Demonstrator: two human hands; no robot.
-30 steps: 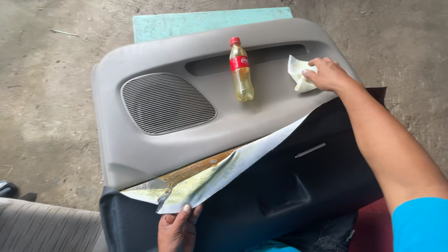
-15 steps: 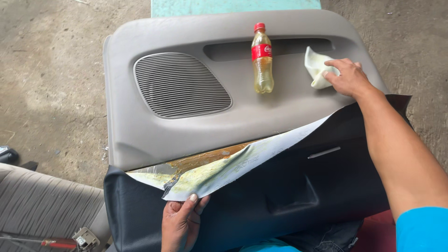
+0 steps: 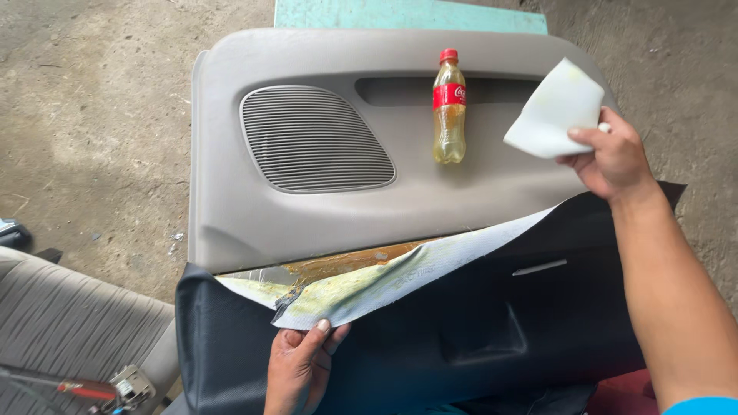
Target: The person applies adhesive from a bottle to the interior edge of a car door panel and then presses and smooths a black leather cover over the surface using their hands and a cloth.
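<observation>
A grey car door panel point(image 3: 254, 207) with a ribbed speaker grille point(image 3: 311, 138) lies flat in front of me. A black covering sheet point(image 3: 430, 338) lies over its near half, and its folded-back edge point(image 3: 384, 280) shows a white, glue-stained underside. My left hand point(image 3: 300, 369) pinches that folded edge from below. My right hand point(image 3: 615, 154) holds a white piece of cloth point(image 3: 557, 107) lifted above the panel's right end. A small plastic bottle point(image 3: 449, 107) with a red cap and yellowish liquid lies on the panel near the recessed handle slot.
Bare concrete floor point(image 3: 92, 115) surrounds the panel. A teal board point(image 3: 400, 14) lies beyond its far edge. A grey fabric seat point(image 3: 69, 330) sits at lower left with a red-handled tool point(image 3: 84, 388) on it.
My right hand has lifted the white cloth off the panel and holds it up. The view has moved closer. My left hand keeps its hold on the sheet's edge.
</observation>
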